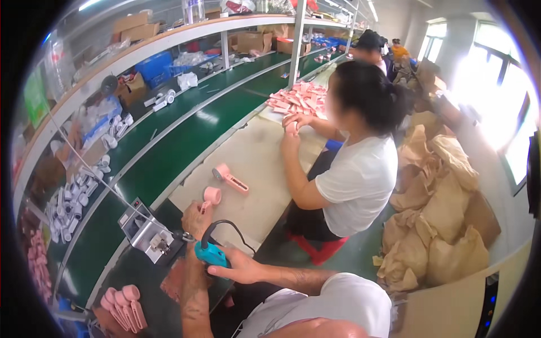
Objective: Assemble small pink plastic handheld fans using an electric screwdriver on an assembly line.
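Simultaneously gripping, two-handed
Clasping teal tool (211, 254) in curled right hand (244, 266), pinching pink round-headed piece (212, 195) in left hand (195, 220)

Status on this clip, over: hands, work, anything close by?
Right hand gripping teal tool. Left hand at pink part, grip unclear. Black cord loops near left hand.

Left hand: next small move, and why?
Probably draw the pink round-headed part in toward the teal tool: the left hand already touches it, out at the edge of the cream work surface, while the right hand grips the tool nearer the body.
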A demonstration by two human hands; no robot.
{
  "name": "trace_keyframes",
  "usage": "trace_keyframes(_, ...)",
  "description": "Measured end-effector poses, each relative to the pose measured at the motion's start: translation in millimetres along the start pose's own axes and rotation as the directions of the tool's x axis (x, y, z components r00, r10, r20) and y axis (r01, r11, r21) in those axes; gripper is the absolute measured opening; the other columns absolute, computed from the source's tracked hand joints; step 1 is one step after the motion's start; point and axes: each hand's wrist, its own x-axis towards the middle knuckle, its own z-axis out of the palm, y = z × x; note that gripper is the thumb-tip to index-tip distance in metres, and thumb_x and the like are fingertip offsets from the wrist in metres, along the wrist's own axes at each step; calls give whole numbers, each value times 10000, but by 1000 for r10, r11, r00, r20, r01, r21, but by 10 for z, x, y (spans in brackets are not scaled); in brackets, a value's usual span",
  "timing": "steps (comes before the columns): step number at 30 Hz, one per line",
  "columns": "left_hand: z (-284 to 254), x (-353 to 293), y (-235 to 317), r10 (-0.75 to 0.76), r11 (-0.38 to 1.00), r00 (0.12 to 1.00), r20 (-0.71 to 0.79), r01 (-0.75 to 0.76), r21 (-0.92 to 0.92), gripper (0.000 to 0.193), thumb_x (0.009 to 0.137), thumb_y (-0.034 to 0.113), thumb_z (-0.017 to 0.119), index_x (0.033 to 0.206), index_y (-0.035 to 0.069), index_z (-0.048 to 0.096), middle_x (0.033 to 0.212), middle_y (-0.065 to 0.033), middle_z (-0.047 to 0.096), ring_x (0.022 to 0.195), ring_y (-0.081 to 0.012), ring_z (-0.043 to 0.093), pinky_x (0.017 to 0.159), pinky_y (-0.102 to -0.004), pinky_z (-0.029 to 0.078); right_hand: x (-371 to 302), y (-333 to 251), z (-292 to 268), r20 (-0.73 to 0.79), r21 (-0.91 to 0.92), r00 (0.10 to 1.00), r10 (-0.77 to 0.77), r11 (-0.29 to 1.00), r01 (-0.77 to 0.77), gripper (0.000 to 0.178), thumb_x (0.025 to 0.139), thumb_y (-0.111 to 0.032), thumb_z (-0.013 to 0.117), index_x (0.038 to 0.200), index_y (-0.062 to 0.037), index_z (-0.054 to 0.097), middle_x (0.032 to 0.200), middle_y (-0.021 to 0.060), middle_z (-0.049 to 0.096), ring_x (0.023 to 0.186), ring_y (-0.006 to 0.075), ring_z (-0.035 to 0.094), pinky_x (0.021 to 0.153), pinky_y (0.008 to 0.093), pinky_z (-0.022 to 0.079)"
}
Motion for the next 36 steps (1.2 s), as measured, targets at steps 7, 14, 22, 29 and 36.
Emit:
trace_keyframes(7, -816, -1204, -319, 187, 982, 977, -100, -190, -17, 181, 921, 160, 736, 1041, 34, 685, 1002, -164, 686, 957, -372, 686, 812, -437, 550, 46, 74, 171, -5, 110, 994, 105, 988, -104, 465, 1026, -403, 661, 1295, -30, 599, 860, 56, 676, 796, 140, 639, 746, 334, 527)
trace_keyframes(14, -960, -1572, -605, 308, 942, 928, -207, -268, 200, 253, 932, 265, 718, 1111, 85, 723, 1167, -105, 712, 1074, -313, 676, 952, -442, 509, 345, -74, 153, -161, 98, 975, 152, 986, -137, 190, 1016, -211, 565, 1040, -48, 659, 879, 25, 660, 784, 144, 628, 704, 335, 528)
trace_keyframes(22, -944, -1877, -942, 201, 977, 933, -299, -171, 124, 242, 887, 289, 770, 1031, 96, 741, 1019, -48, 701, 983, -266, 664, 843, -420, 548, 918, 98, 678, -43, 393, 997, -58, 917, 70, 828, 912, -698, 688, 1199, 68, 556, 749, 89, 595, 679, 193, 591, 643, 349, 499)
trace_keyframes(29, -952, -1931, -921, 215, 976, 933, -288, -199, 86, 279, 892, 338, 760, 992, 82, 713, 1055, -61, 693, 1018, -275, 656, 876, -429, 529, 924, 137, 894, 39, 412, 996, -78, 909, 56, 836, 888, -721, 696, 1187, 46, 549, 740, 77, 597, 638, 171, 591, 510, 271, 432)
trace_keyframes(36, -976, -1930, -904, 184, 982, 949, -256, -164, 97, 320, 911, 362, 739, 1050, 79, 683, 1090, -83, 678, 1048, -277, 647, 888, -436, 521, 973, 195, 906, 39, 393, 997, -62, 918, 42, 838, 886, -719, 700, 1190, 47, 544, 729, 65, 597, 620, 147, 579, 484, 242, 398)
